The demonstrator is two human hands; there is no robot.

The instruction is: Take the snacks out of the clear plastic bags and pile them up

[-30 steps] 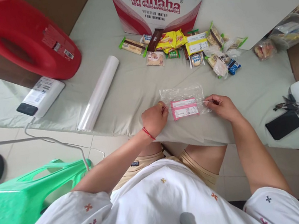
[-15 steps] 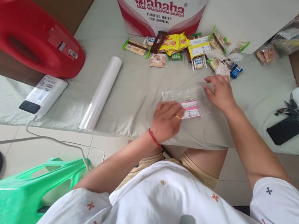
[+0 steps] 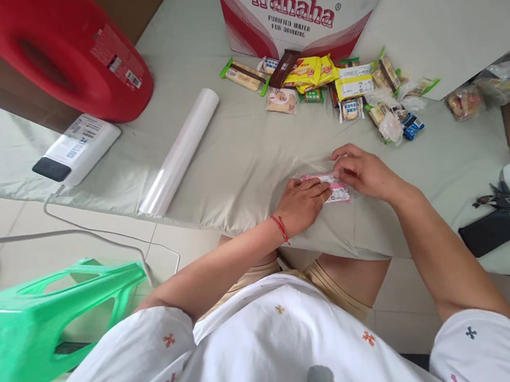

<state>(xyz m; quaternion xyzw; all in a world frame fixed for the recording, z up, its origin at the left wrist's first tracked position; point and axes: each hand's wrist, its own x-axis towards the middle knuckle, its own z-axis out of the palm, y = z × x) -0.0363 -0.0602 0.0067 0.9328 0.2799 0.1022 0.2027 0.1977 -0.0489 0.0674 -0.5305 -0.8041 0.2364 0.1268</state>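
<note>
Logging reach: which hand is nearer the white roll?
Left. Left hand: over the pink packet, right of the white roll. Right hand: farther right, at the packet's right end.

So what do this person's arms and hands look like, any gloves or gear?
The left hand, ungloved, wears a gold-coloured ring, with a red cord bracelet at its wrist. The right hand, also ungloved, shows no jewellery. Short white sleeves carry small coloured cross-like motifs.

Towards one o'clock, the carton (image 3: 298, 2) reads "Wahaha®" and "PURIFIED WATER FOR DRINKING" beneath a small, uncertain number code. Print on the pink packet (image 3: 340, 193), at three o'clock, is too small to read.
</note>
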